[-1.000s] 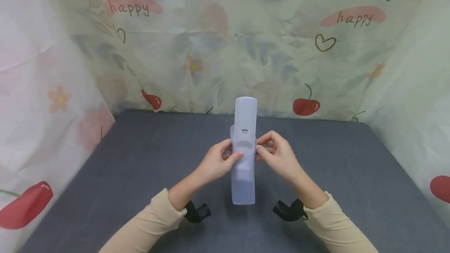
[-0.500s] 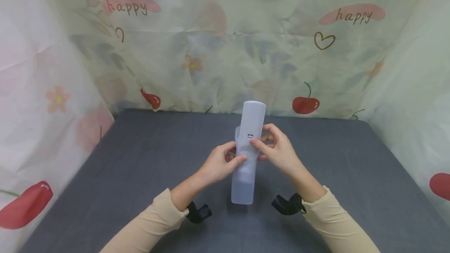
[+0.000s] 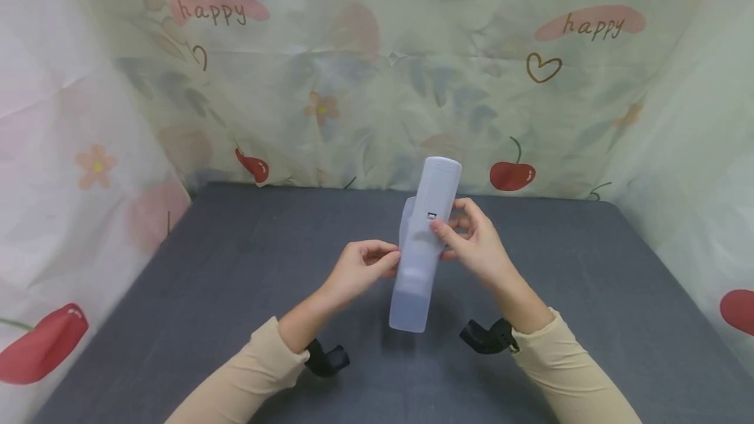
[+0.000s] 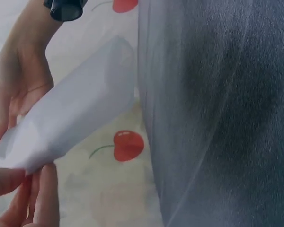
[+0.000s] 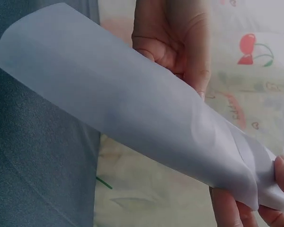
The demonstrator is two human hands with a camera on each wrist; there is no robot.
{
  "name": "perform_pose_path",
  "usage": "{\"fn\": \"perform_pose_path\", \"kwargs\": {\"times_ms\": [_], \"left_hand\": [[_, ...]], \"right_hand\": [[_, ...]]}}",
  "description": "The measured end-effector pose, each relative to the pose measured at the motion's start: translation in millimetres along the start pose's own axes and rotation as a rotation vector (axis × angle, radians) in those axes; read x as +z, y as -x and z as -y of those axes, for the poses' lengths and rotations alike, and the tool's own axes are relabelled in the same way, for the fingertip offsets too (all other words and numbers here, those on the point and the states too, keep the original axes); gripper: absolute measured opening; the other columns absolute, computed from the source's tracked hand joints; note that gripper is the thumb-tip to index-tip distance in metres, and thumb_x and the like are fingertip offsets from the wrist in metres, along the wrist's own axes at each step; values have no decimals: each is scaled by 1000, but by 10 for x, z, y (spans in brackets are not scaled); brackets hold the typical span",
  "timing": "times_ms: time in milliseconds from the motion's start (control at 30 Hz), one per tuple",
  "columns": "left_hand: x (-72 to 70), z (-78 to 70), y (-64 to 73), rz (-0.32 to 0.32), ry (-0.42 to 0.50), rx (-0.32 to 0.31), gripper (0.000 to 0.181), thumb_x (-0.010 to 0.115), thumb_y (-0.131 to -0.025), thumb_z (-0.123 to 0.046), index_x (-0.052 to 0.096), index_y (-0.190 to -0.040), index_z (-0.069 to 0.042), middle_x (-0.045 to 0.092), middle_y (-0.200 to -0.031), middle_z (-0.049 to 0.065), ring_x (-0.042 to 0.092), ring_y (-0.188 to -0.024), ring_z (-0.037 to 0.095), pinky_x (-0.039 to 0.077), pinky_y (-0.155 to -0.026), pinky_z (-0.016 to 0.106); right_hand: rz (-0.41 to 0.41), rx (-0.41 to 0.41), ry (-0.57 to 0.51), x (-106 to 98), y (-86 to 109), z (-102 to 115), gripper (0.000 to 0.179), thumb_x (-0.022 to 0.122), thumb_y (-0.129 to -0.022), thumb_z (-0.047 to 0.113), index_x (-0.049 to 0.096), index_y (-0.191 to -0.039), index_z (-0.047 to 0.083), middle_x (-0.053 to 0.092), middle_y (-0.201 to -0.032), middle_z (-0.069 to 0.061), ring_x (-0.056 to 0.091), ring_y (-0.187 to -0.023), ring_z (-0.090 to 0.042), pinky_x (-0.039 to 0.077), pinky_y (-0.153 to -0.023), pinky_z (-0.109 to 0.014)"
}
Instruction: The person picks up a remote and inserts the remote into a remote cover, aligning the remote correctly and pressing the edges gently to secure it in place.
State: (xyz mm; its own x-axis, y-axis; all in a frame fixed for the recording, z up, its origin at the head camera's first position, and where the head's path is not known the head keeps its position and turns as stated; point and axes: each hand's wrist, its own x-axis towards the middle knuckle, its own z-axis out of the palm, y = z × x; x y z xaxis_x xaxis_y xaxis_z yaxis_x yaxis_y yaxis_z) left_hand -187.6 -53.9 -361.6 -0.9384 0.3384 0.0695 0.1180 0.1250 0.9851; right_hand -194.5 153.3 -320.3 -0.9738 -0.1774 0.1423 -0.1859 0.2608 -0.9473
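Observation:
A long white plastic device point(image 3: 440, 188) with a small port stands tilted to the right over the table. A translucent whitish sleeve point(image 3: 410, 303) wraps its lower part; in the right wrist view this sleeve point(image 5: 132, 99) reaches beyond the device and wrinkles near the fingers. My right hand point(image 3: 480, 247) grips the device from its right side, thumb just below the port and fingers behind. On the other side my left hand point(image 3: 356, 270) pinches the sleeve's left edge between thumb and fingertips. In the left wrist view, this left hand point(image 4: 31, 198) is at the bottom corner.
A dark grey table point(image 3: 265, 228) spreads under both hands. Cloth walls point(image 3: 377, 84) printed with cherries, hearts and the word happy rise at the back and both sides. Black wrist mounts point(image 3: 489, 337) hang beneath the forearms.
The device has moved right and tilted further that way. My right thumb has come round onto its front below the port; my left thumb has slid off the front to the left edge.

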Motion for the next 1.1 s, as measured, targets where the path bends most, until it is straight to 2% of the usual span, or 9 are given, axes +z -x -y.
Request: {"fn": "perform_pose_path", "kwargs": {"times_ms": [100,233,500,900,1100], "left_hand": [[39,24,-3,-68,2,34,22,59,-90,-7,65,-105,8,67,-101,25,69,-82,17,57,-76,31],[88,36,-4,-159,17,43,18,61,-88,-6,67,-99,8,69,-94,24,68,-75,12,57,-71,29],[134,14,-1,-247,31,43,16,62,-87,-5,69,-96,6,70,-90,22,64,-70,6,57,-68,28],[151,-24,-29,-263,25,49,16,61,-88,-5,69,-96,6,69,-89,22,62,-69,4,56,-67,27],[145,12,-64,-203,-5,0,19,58,-91,-7,67,-101,6,69,-96,21,66,-78,11,56,-72,29]], "right_hand": [[45,1,12,-4,-9,4,42,58,-93,21,37,-125,5,59,-106,-22,67,-82,-17,57,-68,-40],[100,12,44,7,-22,8,45,57,-94,25,34,-128,9,57,-116,-27,66,-92,-25,57,-73,-41],[135,40,57,10,-34,-7,46,56,-94,26,33,-130,10,56,-121,-25,61,-103,-32,56,-75,-41],[137,6,91,23,1,-6,48,57,-94,24,32,-132,9,55,-123,-26,62,-102,-35,56,-73,-40],[110,-10,126,49,10,-41,44,58,-93,24,35,-127,8,59,-116,-25,67,-91,-29,56,-71,-39]]}}
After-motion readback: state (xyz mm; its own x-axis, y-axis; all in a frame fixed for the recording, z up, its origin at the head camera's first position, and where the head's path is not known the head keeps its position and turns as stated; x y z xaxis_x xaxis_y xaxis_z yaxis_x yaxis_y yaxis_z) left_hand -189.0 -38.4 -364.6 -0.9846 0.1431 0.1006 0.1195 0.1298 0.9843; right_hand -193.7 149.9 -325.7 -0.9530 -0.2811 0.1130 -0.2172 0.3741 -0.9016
